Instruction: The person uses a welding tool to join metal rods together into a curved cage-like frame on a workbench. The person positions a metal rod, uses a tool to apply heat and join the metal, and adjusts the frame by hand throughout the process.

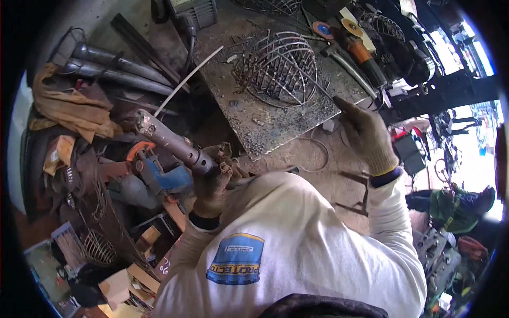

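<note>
Head view, far left: metal pipes [116,71] and a crumpled brown cloth [74,108] lie beside the work, best left out of the pale rod's sweep.
Holder [172,143]: tubular, pointing up and leftward; a firm, relaxed wrist should give the finest control.
Pale rod [188,82]: slants from near the holder's end to above the counter's left part, its tip well apart from the cage; a slow, shallow approach seems wise.
Left hand [211,185]: gloved, fingers wrapped round the holder's near end.
Counter [262,140]: strewn with dark crumbs, which could make the cage rock.
Wire cage [286,71]: rounded, sitting on the counter ahead of both hands; worth steadying before any pressure.
Thin rod [313,79]: crosses the cage in view; whether they touch, I cannot tell. Light pressure should suffice.
Right hand [368,135]: gloved, fingers apparently pinching the thin rod's near end.
Grinder [361,54]: on the counter's right, near a hammer [352,73]; the right elbow needs room there.
</note>
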Tool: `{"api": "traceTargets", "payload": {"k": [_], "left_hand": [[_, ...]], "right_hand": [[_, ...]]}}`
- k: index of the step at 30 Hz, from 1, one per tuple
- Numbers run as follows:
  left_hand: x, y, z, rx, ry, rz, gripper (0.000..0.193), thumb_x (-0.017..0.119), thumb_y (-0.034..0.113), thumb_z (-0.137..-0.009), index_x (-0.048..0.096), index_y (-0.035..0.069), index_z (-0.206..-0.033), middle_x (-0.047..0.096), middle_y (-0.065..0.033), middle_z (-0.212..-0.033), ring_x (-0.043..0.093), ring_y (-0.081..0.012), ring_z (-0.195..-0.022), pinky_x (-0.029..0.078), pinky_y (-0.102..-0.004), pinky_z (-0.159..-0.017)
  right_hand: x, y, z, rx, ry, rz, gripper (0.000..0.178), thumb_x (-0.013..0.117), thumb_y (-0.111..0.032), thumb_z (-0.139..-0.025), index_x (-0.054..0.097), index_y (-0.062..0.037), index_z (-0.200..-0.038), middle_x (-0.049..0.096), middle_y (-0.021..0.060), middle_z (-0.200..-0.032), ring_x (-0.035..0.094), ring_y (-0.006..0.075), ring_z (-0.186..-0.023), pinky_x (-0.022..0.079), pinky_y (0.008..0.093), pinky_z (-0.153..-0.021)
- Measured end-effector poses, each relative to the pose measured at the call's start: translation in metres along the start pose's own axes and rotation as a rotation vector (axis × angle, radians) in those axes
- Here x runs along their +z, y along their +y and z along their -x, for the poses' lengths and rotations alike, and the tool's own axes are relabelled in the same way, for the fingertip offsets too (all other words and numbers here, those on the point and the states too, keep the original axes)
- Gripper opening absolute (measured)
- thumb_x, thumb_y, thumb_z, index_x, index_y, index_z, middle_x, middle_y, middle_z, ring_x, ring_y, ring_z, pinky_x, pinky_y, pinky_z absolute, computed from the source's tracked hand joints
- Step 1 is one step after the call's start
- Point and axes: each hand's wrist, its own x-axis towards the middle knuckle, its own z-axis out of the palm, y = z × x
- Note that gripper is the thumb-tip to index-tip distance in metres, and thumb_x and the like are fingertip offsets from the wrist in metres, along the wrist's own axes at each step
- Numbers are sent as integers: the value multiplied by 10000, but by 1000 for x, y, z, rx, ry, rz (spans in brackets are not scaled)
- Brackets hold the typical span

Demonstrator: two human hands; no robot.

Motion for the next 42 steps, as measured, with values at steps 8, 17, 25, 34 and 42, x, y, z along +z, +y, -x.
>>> {"api": "traceTargets", "payload": {"k": [8, 17, 25, 34, 42], "left_hand": [[-41, 33, -43, -176, -232, -82, 372, 735, -6, -899, 561, 19, -1226, 685, -81, -988, 703, -195, -846, 614, -361, -760], [-58, 33, -71, -252, -314, -45, 374, 763, 65, -886, 550, 37, -1192, 682, -91, -921, 705, -210, -785, 616, -410, -733], [-51, 37, -84, -281, -340, -57, 390, 752, 66, -884, 534, 40, -1207, 666, -96, -922, 686, -218, -764, 622, -455, -765], [-53, 31, -96, -320, -384, -61, 412, 733, 78, -888, 527, 20, -1240, 645, -91, -925, 662, -207, -751, 626, -473, -763], [-61, 34, -96, -352, -393, 95, 367, 742, -12, -856, 565, 25, -1175, 683, -75, -922, 701, -185, -771, 620, -370, -734]], "right_hand": [[-12, -68, -26, 97, -104, 500, 344, 584, -183, -972, 714, -239, -1286, 724, 150, -848, 722, 344, -767, 577, 442, -669], [-5, -117, -65, 221, -248, 711, 307, 608, -159, -978, 733, -215, -1253, 756, 133, -875, 738, 312, -759, 578, 402, -659], [14, -109, -68, 75, -163, 620, 374, 578, -141, -952, 715, -258, -1280, 726, 136, -812, 722, 307, -701, 586, 420, -607], [20, -99, -62, 65, -139, 623, 326, 582, -150, -990, 710, -205, -1285, 687, 138, -764, 682, 309, -639, 532, 411, -568], [24, -105, -59, 125, -165, 680, 362, 581, -132, -970, 685, -200, -1310, 659, 128, -803, 685, 321, -696, 534, 418, -588]]}}
